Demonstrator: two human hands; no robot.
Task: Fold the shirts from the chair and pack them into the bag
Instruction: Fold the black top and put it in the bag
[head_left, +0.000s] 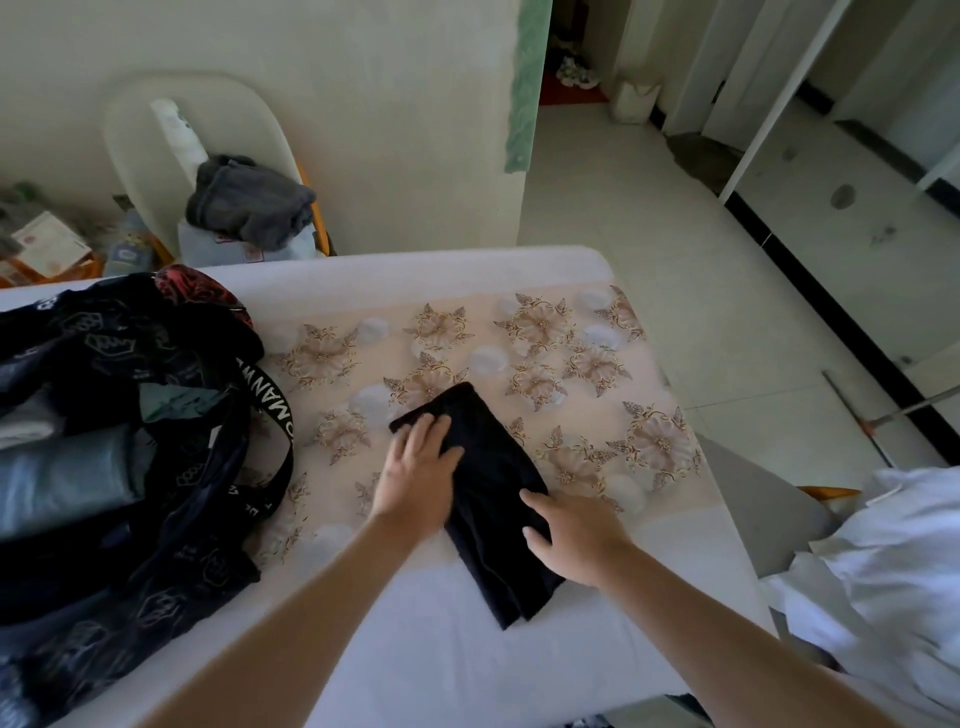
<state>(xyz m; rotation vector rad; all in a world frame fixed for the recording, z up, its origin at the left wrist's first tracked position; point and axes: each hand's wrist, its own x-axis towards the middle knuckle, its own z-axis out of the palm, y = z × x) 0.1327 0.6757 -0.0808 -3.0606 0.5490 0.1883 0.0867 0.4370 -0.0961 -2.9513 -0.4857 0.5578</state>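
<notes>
Two bare forearms (311, 597) are reaching in from the near edge. Both hands are lying flat with straight fingers, gripping nothing. The left hand (421, 467) is pressing the far end of the black shirt (488, 488), and the right hand (574, 538) is resting on its right edge, nearer the middle. The shirt is lying on the tabletop (415, 649) as a long narrow strip, near the open bag (156, 519), with its long axis running from far left to near right. It is looking soft, light and limp, and is likely to sag if lifted by one end. Taking both short ends seems safest.
</notes>
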